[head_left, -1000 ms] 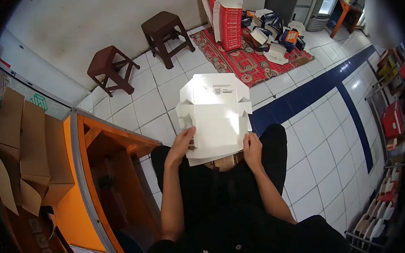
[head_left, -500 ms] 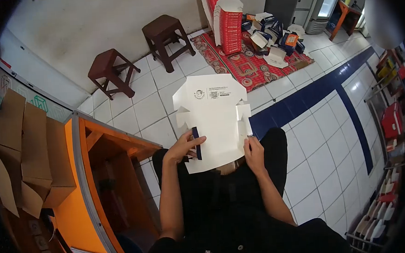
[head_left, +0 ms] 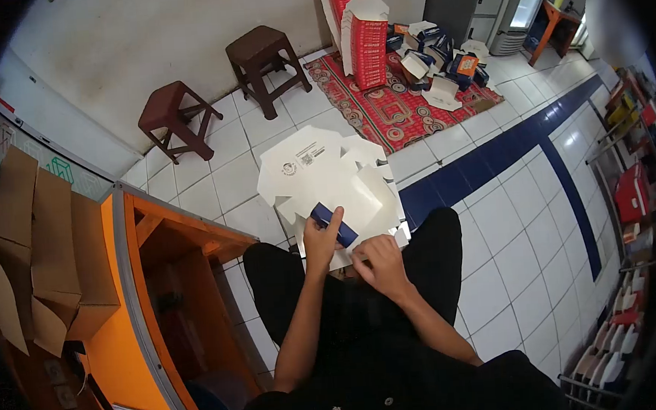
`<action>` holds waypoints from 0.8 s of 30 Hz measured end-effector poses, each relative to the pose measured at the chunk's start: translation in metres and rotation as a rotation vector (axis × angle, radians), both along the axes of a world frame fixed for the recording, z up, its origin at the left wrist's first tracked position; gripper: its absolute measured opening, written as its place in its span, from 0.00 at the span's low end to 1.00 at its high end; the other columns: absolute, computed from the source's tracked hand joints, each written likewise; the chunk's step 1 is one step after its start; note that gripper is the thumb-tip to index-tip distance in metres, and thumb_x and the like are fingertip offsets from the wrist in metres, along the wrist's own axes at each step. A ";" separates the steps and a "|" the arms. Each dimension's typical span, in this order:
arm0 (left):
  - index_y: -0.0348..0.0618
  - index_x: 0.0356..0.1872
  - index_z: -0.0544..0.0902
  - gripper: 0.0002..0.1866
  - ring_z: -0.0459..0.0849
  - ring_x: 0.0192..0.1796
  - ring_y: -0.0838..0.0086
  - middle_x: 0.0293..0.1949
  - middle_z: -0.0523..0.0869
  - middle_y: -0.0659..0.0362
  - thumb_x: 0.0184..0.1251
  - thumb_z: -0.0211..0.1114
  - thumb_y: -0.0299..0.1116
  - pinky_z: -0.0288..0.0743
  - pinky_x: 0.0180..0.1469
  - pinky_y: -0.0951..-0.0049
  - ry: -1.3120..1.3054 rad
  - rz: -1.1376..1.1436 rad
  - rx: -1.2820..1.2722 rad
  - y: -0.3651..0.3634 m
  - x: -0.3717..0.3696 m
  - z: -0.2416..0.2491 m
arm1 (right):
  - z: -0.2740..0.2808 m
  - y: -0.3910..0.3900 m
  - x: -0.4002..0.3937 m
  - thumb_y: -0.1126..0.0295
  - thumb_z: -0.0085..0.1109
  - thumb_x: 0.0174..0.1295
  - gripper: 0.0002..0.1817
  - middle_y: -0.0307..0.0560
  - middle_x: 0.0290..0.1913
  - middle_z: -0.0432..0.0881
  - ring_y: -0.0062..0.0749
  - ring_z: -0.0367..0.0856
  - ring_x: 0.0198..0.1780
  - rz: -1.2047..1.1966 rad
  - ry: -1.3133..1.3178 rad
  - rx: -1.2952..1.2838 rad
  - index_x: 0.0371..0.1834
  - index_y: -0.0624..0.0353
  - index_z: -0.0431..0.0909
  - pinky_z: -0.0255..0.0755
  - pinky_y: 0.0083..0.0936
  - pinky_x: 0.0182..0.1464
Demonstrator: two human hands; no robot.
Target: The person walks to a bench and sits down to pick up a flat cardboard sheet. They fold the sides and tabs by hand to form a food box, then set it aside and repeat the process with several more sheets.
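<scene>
An unfolded white cardboard box (head_left: 319,187) lies turned at an angle over my lap, its printed far flap showing a round logo and a square code. My left hand (head_left: 323,241) grips its left side, thumb on top of a narrow dark-blue folded flap (head_left: 334,225). At the near right edge of the cardboard, my right hand (head_left: 380,263) has its fingers bent together on the border; the fingertips are partly hidden. A large side panel stands folded up over the right half.
Two brown stools (head_left: 176,120) stand by the wall. A stack of red boxes (head_left: 370,52) and a pile of blue-and-white boxes (head_left: 439,59) rest on a red patterned mat (head_left: 405,117). To my left are an orange cabinet (head_left: 128,307) and open brown cartons (head_left: 53,252); a rack (head_left: 604,361) is at right.
The cardboard has turned counterclockwise, and its right panel is now folded inward. My left hand has moved right with the blue flap; my right hand has shifted left and down to the near edge.
</scene>
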State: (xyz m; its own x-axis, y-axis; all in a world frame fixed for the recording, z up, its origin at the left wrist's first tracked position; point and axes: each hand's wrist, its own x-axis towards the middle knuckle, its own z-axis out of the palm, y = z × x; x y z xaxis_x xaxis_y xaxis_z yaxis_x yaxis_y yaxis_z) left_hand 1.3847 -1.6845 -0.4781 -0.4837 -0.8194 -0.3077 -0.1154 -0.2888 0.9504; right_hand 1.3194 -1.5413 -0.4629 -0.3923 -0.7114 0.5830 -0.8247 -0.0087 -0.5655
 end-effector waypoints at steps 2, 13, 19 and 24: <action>0.30 0.42 0.76 0.26 0.83 0.28 0.77 0.36 0.83 0.53 0.61 0.73 0.47 0.79 0.21 0.79 0.039 0.025 0.029 0.008 -0.002 -0.003 | -0.002 0.000 0.004 0.72 0.66 0.55 0.08 0.47 0.31 0.76 0.43 0.75 0.36 -0.110 -0.137 0.034 0.30 0.59 0.75 0.66 0.36 0.43; 0.32 0.41 0.75 0.24 0.81 0.29 0.79 0.31 0.83 0.56 0.61 0.73 0.45 0.74 0.23 0.79 -0.004 -0.029 -0.147 0.036 0.003 -0.002 | 0.011 0.006 -0.001 0.72 0.62 0.60 0.06 0.52 0.35 0.75 0.50 0.74 0.37 -0.193 -0.251 0.168 0.36 0.62 0.77 0.69 0.41 0.43; 0.39 0.44 0.75 0.17 0.78 0.33 0.81 0.33 0.80 0.60 0.72 0.61 0.45 0.76 0.27 0.80 0.120 -0.156 0.018 0.029 0.016 -0.001 | 0.017 0.003 0.004 0.72 0.63 0.61 0.08 0.53 0.37 0.74 0.49 0.77 0.40 -0.099 -0.391 0.181 0.37 0.64 0.76 0.72 0.36 0.41; 0.39 0.51 0.75 0.18 0.78 0.36 0.81 0.36 0.78 0.61 0.74 0.58 0.45 0.81 0.36 0.75 0.035 -0.266 0.106 0.022 0.018 -0.014 | 0.011 0.001 0.002 0.72 0.63 0.61 0.10 0.53 0.36 0.77 0.47 0.79 0.38 -0.115 -0.668 0.204 0.41 0.64 0.75 0.74 0.32 0.42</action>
State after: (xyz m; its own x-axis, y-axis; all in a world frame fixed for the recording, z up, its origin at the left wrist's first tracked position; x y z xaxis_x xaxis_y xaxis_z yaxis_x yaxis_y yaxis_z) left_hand 1.4029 -1.6630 -0.4917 -0.6890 -0.6264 -0.3645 -0.1685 -0.3507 0.9212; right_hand 1.3214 -1.5407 -0.4516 -0.6987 -0.7136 0.0511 -0.2903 0.2175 -0.9319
